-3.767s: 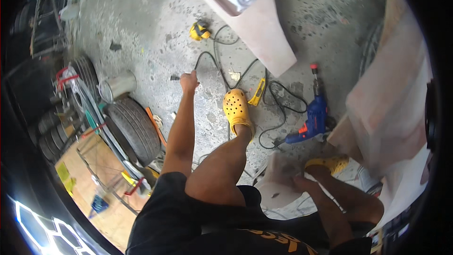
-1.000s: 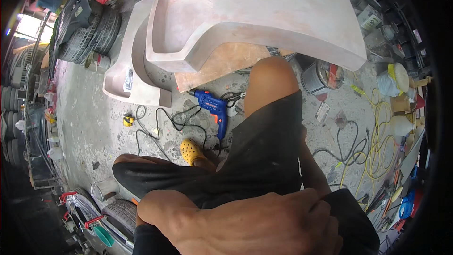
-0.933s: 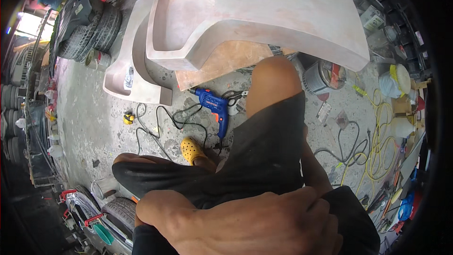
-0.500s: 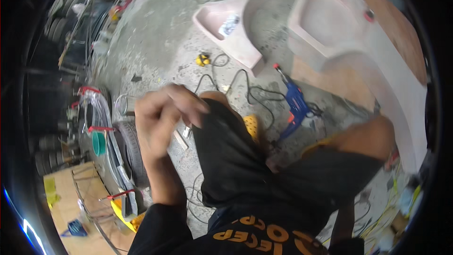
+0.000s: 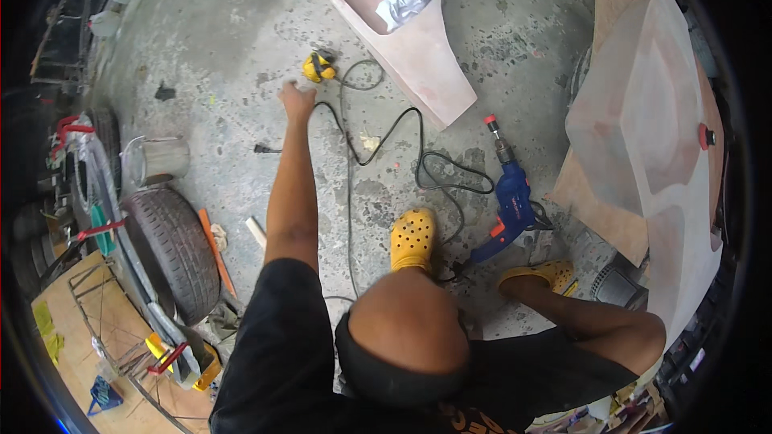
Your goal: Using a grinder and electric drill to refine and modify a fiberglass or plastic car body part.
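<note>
Fingers of the left hand (image 5: 297, 101) look partly curled and apart, with nothing visible between them, though they are small enough that the exact bend is hard to read; the right hand is out of sight. Just beyond the fingertips, apart from them as far as the view shows, a yellow-and-black block (image 5: 312, 70) rests on the concrete floor (image 5: 241, 32), well inside the floor's visible stretch and left of the long edge of a pale pink panel (image 5: 438, 72). It will probably handle as light, stiff and fairly sturdy, its hard shell perhaps a little slick; the yellow sides seem the best hold, leaving free the soft grey cord (image 5: 349, 217) that would drag behind. Its long axis is hard to fix on so squat a shape, but the corded end points right, toward the panel, and the dark part faces away from the person. Nearer the wrist, a black cable (image 5: 420, 133) passes at the forearm, and a dark plug (image 5: 263, 148) lies to its left, pointing left. Farther out, a crumpled silvery wad (image 5: 404, 2) sits at the panel recess's near right corner, and a blue drill (image 5: 515, 193) lies with its red tip aimed away from the person.
</note>
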Demonstrator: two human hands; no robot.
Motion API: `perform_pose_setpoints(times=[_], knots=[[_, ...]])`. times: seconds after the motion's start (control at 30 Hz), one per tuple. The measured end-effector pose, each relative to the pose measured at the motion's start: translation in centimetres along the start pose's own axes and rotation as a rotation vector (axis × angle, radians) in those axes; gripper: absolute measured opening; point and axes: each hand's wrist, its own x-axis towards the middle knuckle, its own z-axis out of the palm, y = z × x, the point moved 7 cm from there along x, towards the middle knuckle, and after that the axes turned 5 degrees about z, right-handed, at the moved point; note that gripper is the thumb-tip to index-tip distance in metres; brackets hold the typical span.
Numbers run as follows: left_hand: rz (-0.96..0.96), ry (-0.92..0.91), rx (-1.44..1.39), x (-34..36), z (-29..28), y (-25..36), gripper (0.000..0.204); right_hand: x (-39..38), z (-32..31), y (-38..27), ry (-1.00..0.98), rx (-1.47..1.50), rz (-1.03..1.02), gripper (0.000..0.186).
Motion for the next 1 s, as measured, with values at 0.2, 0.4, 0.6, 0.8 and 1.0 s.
perform_pose_setpoints(times=[0.2, 0.4, 0.6, 0.8, 1.0], knots=[[0.122, -0.518, 0.189, 6.2, 6.6, -0.1, 0.092, -1.8, 9.7, -10.0, -0.425, 0.083, 0.012, 0.029], [0.353, -0.353, -0.141, -3.6, 1.0, 5.0, 0.079, -12.2, 31.8, -30.3, -1.272, 0.573, -0.062, 0.025], [0.277, -0.200, -0.510, -22.4, -4.5, 13.3, 0.075, -17.8, 46.8, -42.7, -1.547, 0.920, -0.183, 0.073], [0.336, -0.355, -0.514, -27.8, -8.4, 20.4, 0.073, -20.9, 50.3, -43.4, -1.764, 1.110, -0.041, 0.076], [-0.197, 0.204, 0.064, -17.3, -9.6, -7.4, 0.055, -17.1, 47.2, -42.6, -1.567, 1.005, -0.366, 0.059]])
